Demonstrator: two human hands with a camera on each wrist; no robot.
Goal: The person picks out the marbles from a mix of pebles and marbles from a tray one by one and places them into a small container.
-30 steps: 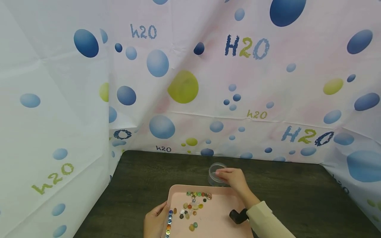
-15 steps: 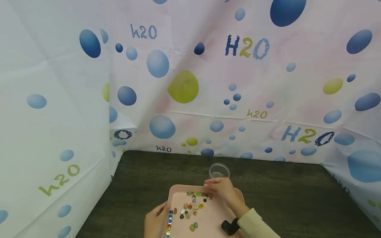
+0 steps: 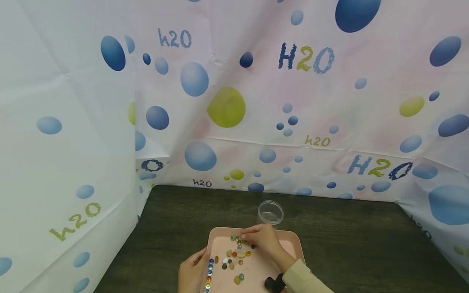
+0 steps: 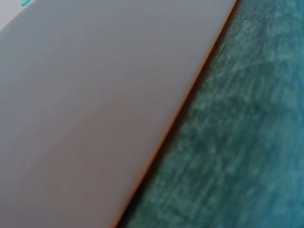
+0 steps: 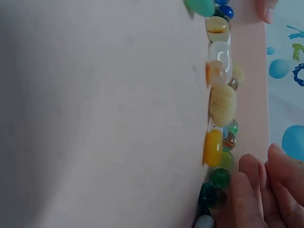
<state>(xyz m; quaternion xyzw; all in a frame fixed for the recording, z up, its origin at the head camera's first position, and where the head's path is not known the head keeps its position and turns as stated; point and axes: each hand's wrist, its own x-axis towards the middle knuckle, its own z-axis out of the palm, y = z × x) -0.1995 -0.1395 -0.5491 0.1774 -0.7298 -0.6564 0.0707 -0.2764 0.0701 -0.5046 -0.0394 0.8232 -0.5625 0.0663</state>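
Observation:
My left hand (image 3: 191,272) grips the left rim of the pink tray (image 3: 256,280), and its thumb tip shows over the rim in the right wrist view. My right hand (image 3: 266,243) reaches over the tray's far side, its fingertips at the row of glass marbles (image 3: 232,238) and hiding part of it. In the right wrist view the right fingers (image 5: 244,190) are loosely bent beside green marbles (image 5: 220,178), with nothing seen between them. Polished stones (image 3: 241,254) lie scattered mid-tray. Another marble line (image 3: 210,267) runs along the left wall.
A clear round jar (image 3: 270,211) stands open on the dark wooden table (image 3: 176,211), just behind the tray. A black wrist-camera mount (image 3: 274,283) sits by the right sleeve. Printed sheeting (image 3: 227,106) hangs behind and at the sides.
My right hand has come from over the jar, leftward and down across the tray's far rim, to the marble row. The left hand stays on the tray's left rim.

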